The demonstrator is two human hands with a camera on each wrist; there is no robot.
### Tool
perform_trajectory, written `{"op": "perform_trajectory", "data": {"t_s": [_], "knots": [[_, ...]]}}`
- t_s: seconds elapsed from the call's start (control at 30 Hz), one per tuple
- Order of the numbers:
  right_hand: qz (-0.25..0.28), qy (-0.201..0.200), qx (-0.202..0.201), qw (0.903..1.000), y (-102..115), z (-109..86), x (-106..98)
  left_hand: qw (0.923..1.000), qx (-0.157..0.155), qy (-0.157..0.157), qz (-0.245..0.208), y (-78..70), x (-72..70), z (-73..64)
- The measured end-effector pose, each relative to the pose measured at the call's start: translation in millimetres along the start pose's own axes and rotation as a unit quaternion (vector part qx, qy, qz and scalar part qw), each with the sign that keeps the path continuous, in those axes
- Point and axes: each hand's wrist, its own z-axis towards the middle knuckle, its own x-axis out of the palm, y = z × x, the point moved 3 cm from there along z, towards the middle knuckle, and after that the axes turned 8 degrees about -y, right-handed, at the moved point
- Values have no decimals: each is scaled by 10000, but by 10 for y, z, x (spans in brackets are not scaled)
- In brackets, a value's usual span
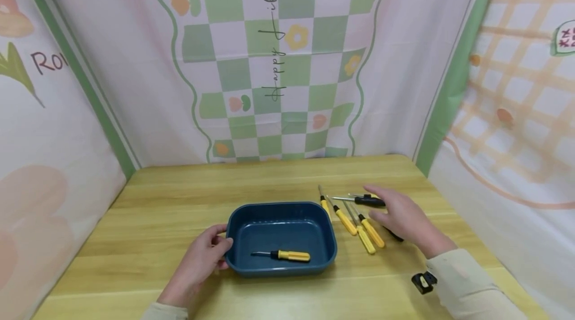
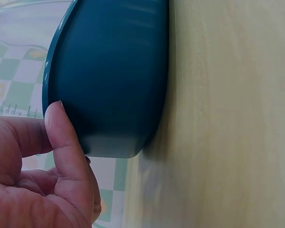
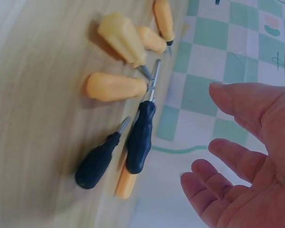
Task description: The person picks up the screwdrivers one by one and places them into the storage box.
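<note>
Resting on the wooden table [image 1: 179,195], the blue tray [image 1: 280,272] holds one yellow-handled screwdriver [image 1: 292,256], which lies across the nearer part of its floor, shaft pointing left. At the tray's left end, the left hand [image 1: 202,255] pinches the rim between thumb and fingers, its forearm coming in from the lower left. To the right of the tray lies a loose group of other screwdrivers, some with yellow handles [image 1: 345,220], others with black handles [image 1: 369,202]. Above this group the right hand [image 1: 402,212] reaches in from the right, empty, its fingers parted and slightly bent, the thumb well apart from them.

The head view alone shows the screwdriver inside the tray; the left wrist view gives instead the tray's end wall up close, with the hand at its rim. From the right wrist, two black handles appear whole, one lying over a yellow handle, where the head view has the hand partly covering them. Behind the table hangs a checked curtain [image 1: 294,75].
</note>
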Motion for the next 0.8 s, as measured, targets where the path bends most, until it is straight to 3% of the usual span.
{"op": "perform_trajectory", "data": {"t_s": [0.33,0.8], "knots": [[-188,161,221,9994,-119,-82,49,10000,32,-20,-43,-2,-9,-12],[625,728,837,9919,-340,-191,80,10000,60,10,-56,-4,-8,-17]]}}
